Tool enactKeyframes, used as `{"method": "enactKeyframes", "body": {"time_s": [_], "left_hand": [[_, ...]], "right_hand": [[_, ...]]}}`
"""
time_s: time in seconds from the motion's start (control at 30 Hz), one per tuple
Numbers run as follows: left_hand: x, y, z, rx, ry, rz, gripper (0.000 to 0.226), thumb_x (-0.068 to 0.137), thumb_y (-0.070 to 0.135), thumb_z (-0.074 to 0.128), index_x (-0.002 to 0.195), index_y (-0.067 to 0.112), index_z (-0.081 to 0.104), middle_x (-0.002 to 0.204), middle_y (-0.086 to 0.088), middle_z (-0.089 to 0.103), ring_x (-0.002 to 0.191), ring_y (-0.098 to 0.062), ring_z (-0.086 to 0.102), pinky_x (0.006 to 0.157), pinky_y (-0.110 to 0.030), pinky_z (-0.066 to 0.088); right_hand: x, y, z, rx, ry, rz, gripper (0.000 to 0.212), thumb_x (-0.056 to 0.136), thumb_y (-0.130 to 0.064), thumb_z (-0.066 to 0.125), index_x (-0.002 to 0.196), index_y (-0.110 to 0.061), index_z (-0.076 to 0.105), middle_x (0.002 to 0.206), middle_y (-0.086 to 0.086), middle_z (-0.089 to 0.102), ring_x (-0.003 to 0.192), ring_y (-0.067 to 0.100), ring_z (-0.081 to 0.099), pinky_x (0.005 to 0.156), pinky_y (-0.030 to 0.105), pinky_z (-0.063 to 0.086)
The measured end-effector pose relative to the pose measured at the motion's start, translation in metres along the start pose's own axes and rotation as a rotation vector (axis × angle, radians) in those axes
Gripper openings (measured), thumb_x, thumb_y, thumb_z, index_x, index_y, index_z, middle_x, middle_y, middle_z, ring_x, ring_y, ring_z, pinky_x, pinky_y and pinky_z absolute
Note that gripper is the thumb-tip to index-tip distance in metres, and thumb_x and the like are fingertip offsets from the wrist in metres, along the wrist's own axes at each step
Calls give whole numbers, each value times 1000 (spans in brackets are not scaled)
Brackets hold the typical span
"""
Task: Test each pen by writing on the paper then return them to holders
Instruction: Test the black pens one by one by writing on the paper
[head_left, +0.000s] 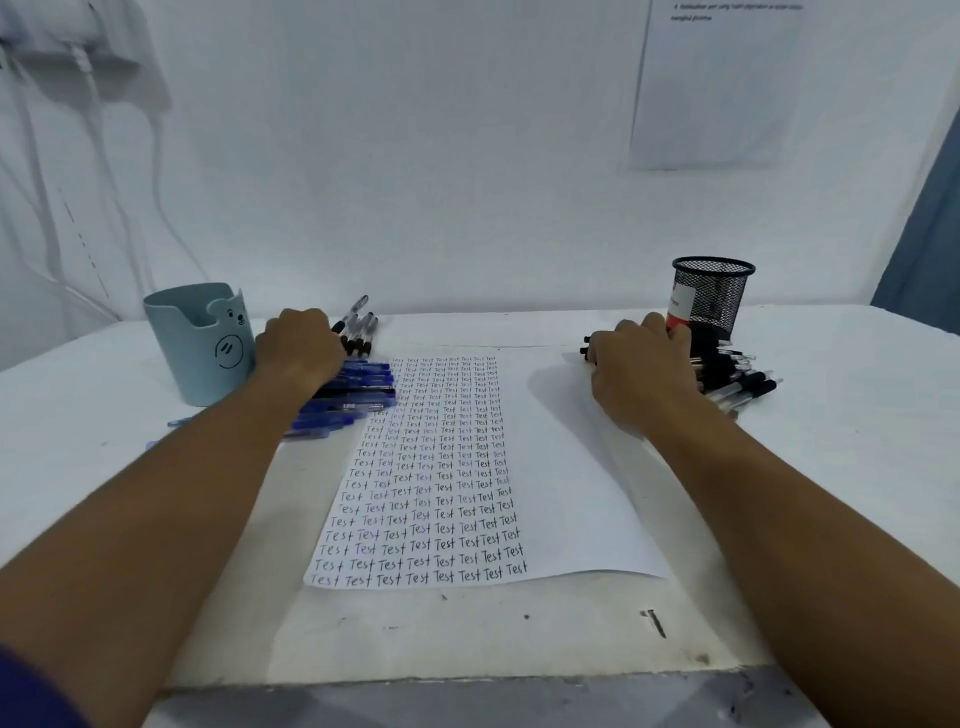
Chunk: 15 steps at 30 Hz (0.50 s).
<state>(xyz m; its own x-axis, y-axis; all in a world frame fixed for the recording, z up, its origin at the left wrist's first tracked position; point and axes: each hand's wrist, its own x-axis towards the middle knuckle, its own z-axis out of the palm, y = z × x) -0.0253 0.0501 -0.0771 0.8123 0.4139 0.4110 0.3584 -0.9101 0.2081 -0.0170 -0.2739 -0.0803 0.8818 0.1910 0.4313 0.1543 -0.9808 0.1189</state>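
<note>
Paper lies between my two hands, its left half filled top to bottom with rows of the word "Test", right half blank. Blue pens heaped under and just right of my left hand; a few black-tipped pens just beyond its knuckles. Black pens piled under and right of my right hand.

Left hand: fingers curled down onto the pile; whether it holds a pen, I cannot tell. Right hand: same, fingers hidden among the pens.

Pale blue holder, bear face drawn on it, stands touching my left wrist. Black mesh holder stands just beyond my right fingers, a red-and-white label inside, unreadable.

Risks, as I judge them: raking either pile could roll pens off the table; my left wrist could tip the bear holder; colours could get mixed between holders.

Wall notice beyond: text too small to read.
</note>
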Motion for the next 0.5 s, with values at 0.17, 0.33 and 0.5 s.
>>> {"method": "enactKeyframes", "body": {"time_s": [0.17,0.33,0.5], "left_hand": [[5,0,4,5,-29,-26,22,92,14,49,72,5,48,90,-20,57,89,-38,57,78,-42,50],[7,2,8,14,-39,-36,19,92,18,50,81,3,52,94,-21,57,95,-39,55,84,-44,50],[11,3,7,19,-60,-43,23,91,23,55,75,6,55,90,-17,58,92,-37,55,85,-43,50]], "right_hand": [[1,1,-2,9,8,0,24,92,-14,50,111,-20,63,109,3,59,113,28,46,94,41,31],[1,1,-3,21,22,-4,25,91,-15,52,114,-20,62,110,4,59,114,29,46,94,41,31],[0,1,-5,19,14,4,31,87,-9,53,115,-19,60,112,6,58,115,30,46,95,42,32]]}}
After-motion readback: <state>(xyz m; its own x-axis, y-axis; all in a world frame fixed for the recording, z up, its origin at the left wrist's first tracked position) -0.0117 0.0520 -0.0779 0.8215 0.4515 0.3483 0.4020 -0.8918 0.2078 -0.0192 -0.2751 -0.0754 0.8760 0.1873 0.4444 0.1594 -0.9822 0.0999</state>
